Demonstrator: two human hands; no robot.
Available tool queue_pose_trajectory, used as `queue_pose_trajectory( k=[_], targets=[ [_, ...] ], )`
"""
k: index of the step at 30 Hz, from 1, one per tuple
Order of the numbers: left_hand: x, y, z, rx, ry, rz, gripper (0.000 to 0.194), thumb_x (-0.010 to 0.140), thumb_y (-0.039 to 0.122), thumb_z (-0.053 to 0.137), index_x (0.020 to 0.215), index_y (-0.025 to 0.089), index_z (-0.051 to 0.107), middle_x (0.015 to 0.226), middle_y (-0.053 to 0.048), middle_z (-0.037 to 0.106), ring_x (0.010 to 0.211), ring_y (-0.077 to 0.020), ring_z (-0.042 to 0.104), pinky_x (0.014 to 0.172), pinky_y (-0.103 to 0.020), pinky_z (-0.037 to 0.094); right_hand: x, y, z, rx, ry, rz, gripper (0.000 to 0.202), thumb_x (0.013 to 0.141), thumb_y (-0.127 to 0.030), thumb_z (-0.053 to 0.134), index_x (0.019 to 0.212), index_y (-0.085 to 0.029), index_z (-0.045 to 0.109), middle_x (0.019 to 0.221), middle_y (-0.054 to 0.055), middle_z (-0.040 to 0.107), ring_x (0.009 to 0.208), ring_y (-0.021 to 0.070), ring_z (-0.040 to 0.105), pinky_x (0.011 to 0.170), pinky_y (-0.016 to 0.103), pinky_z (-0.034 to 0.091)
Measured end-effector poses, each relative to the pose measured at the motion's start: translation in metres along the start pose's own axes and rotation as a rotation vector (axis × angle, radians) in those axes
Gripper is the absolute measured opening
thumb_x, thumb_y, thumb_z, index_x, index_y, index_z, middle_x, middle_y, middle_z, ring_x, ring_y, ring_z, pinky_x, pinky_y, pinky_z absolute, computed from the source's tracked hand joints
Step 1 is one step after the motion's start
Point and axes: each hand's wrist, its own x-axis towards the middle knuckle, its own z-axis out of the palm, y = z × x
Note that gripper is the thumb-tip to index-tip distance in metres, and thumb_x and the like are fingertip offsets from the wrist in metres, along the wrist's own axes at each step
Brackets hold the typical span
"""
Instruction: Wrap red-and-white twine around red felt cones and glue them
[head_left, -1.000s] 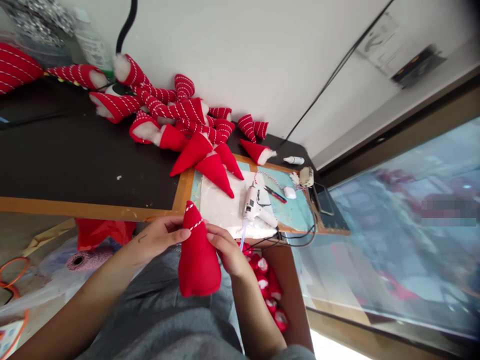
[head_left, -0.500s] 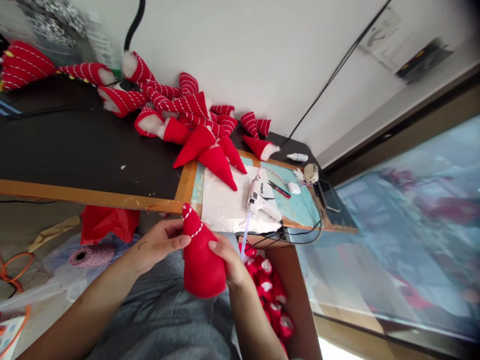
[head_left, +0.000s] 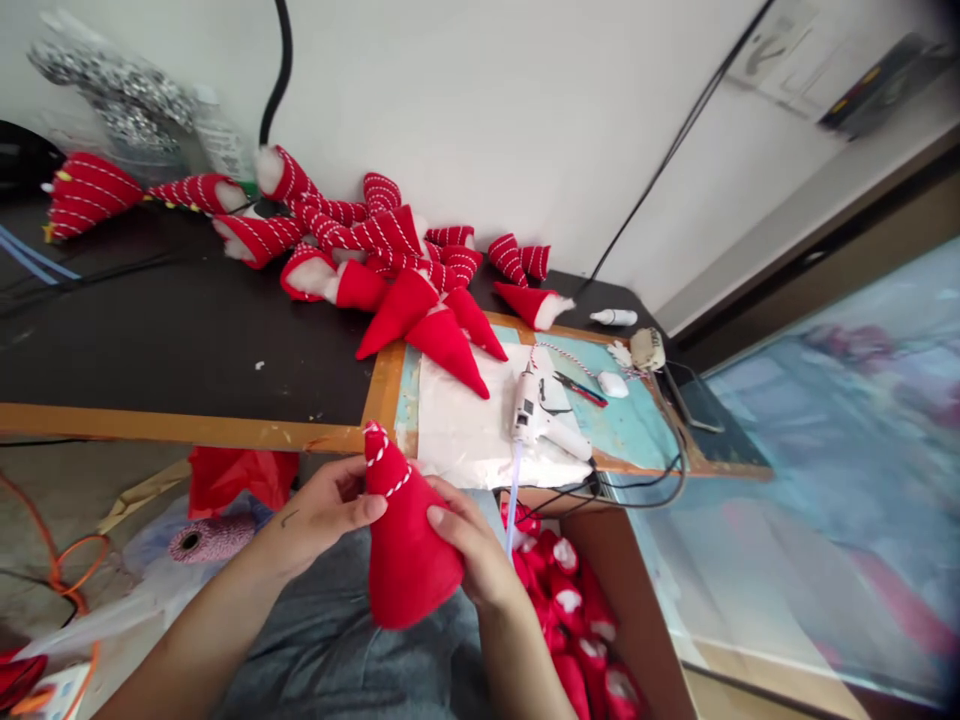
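Observation:
A red felt cone (head_left: 411, 560) with red-and-white cord round its upper part is held between both hands over the lap. My left hand (head_left: 337, 505) pinches its left side near the cord, thumb in front. On the right side, my right hand (head_left: 465, 535) grips the wider body with the thumb on the front. Just beyond, a white glue gun (head_left: 532, 415) with a glue stick poking out lies on a white sheet (head_left: 457, 430) on the dark table (head_left: 187, 340).
Red cones, plain (head_left: 450, 350) and striped (head_left: 379, 230), are piled along the wall. Pliers (head_left: 581, 388), a white bottle (head_left: 615, 317) and a phone (head_left: 694, 395) lie at right. Below stand a cardboard box (head_left: 637, 580) of red pieces and a cord spool (head_left: 214, 540).
The view has shifted, so the table items appear a little lower and further right. Both hands still hold the red cone, which is in nearly the same pose.

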Motion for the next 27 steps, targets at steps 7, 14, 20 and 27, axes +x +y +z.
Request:
queue_pose_trajectory(
  k=[7,14,20,27],
  targets=[
    [0.008,-0.002,0.0,-0.064,0.084,-0.012,0.055,0.063,0.061,0.099,0.093,0.017,0.085,0.103,-0.016,0.084,0.096,-0.0326,0.079,0.085,-0.037,0.063,0.002,-0.001,0.0,0.002,0.074,-0.145,0.057,0.094,-0.074,0.061,0.121,-0.025,0.07,0.126,0.009,0.075,0.124,0.0312,0.067,0.11,0.045,0.05],
    [0.006,0.0,0.001,-0.067,0.187,0.021,0.056,0.065,0.06,0.099,0.097,0.017,0.084,0.1,-0.014,0.084,0.094,-0.0322,0.08,0.083,-0.037,0.064,-0.012,-0.009,0.002,-0.341,0.173,-0.239,0.062,0.081,-0.056,0.085,0.131,-0.028,0.062,0.123,0.006,0.072,0.104,0.0259,0.067,0.09,0.036,0.054],
    [0.003,-0.005,-0.005,-0.07,0.028,0.005,0.059,0.06,0.065,0.099,0.092,0.018,0.084,0.095,-0.014,0.084,0.092,-0.0338,0.08,0.082,-0.039,0.063,0.007,0.003,0.001,0.104,0.079,-0.037,0.054,0.085,-0.076,0.066,0.101,-0.025,0.072,0.1,0.008,0.077,0.099,0.0315,0.073,0.089,0.044,0.058],
    [0.006,-0.006,0.001,-0.05,0.14,0.003,0.058,0.063,0.064,0.097,0.095,0.017,0.084,0.087,-0.012,0.082,0.084,-0.0302,0.078,0.073,-0.034,0.062,-0.01,0.004,0.002,-0.059,0.22,-0.306,0.074,0.089,-0.085,0.058,0.139,-0.029,0.059,0.147,0.012,0.064,0.136,0.035,0.062,0.113,0.05,0.052]
  ],
)
